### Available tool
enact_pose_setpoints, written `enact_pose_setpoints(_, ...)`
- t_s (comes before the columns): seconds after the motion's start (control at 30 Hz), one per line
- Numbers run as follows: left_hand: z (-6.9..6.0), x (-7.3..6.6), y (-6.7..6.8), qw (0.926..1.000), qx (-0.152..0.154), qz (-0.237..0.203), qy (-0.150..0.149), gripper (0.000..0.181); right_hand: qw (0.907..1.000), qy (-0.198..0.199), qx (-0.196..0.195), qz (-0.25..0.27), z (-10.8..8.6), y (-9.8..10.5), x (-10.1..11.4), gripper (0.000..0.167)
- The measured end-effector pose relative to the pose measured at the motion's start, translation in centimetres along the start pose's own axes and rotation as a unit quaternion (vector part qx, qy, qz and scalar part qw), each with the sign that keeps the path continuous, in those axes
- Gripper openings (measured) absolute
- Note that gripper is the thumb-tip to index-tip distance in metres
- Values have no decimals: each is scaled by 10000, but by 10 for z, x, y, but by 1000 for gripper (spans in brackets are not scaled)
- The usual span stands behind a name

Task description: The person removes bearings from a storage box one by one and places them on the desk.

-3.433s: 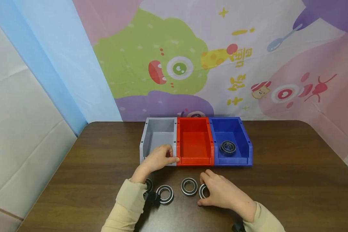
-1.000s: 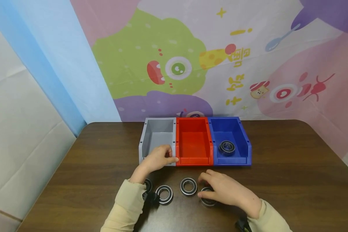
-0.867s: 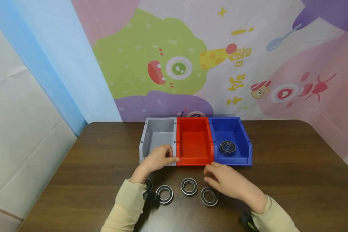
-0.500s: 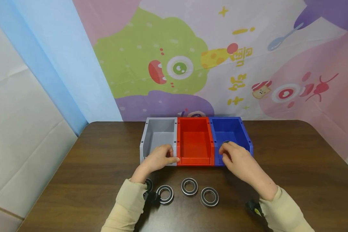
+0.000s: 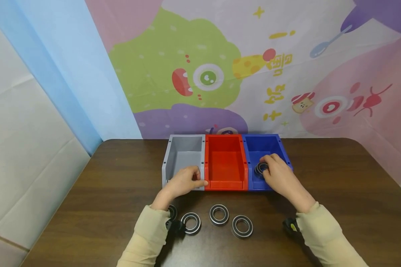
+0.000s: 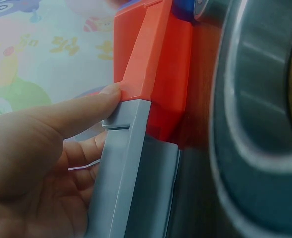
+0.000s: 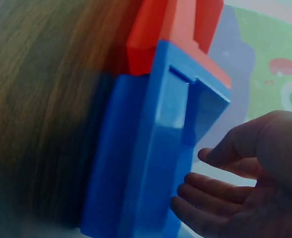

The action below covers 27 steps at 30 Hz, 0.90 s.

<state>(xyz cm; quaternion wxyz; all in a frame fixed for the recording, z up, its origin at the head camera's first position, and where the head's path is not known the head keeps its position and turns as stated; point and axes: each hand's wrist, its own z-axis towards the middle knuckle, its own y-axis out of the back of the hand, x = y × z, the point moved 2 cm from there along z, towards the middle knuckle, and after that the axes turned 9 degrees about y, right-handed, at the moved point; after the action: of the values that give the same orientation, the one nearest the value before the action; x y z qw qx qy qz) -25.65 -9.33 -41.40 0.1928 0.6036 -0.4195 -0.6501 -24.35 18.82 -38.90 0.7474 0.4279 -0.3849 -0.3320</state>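
Note:
My left hand is at the front of the grey storage bin. Its thumb lies over the joint with the red bin, and its fingers curl behind the grey front lip, as the left wrist view shows. Over the blue bin is my right hand, its fingertips beside a black-and-silver ball bearing in that bin. In the right wrist view thumb and fingers stand apart with nothing seen between them; the bearing is out of sight there. Whether the fingers touch it I cannot tell.
On the brown table, in front of the bins, lie several ball bearings: one at right, a middle one, one by the left wrist and one partly behind it. A cartoon-printed cloth hangs behind.
My right hand shifts the rightmost table bearing slightly toward me, lets it go, then moves up and right to the bearing in the blue bin. My left hand stays in place.

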Motion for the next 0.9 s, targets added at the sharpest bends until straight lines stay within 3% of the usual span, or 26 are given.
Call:
enact_pose_setpoints(0.33, 0, 1, 1, 10000, 5, -27, 49, 26, 9950, -504, 854, 104, 20, -19, -16, 44)
enact_pose_setpoints(0.5, 0, 0, -1, 10000, -20, -9, -60, 26, 9913, -738, 1088, 121, 23, -27, -21, 46)
enact_pose_setpoints(0.9, 0, 0, 0, 10000, 16, -29, 57, 27, 9871, -879, 1334, 125, 24, -35, -28, 54)
